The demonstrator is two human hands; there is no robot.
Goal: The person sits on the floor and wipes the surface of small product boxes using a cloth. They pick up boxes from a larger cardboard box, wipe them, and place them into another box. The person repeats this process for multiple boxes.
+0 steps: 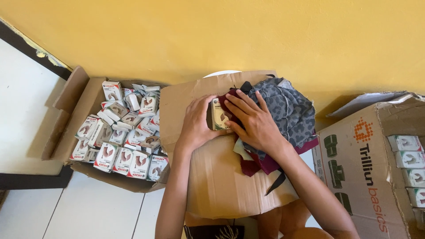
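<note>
Setting: yellow wall (274, 31) behind, pale tiled floor (88, 212) below; a flattened sheet of brown cardboard (221, 181) serves as the worktop across the person's lap.

Item in hand: one small white-and-green carton (219, 116), upright, at the top centre of the cardboard, touching a heap of fabric scraps (283, 110) in grey print and maroon just to its right.

Left hand (197, 124): fingers curled around the carton's left side, gripping it.

Right hand (252, 121): fingers spread, lying flat over the maroon cloth and against the carton's right face. Both hands meet on the carton; neither is nearer.

Left of the lap: open box of loose cartons (121, 132), jumbled. Right: large printed box (367, 163) with cartons ranged in a neat row.
</note>
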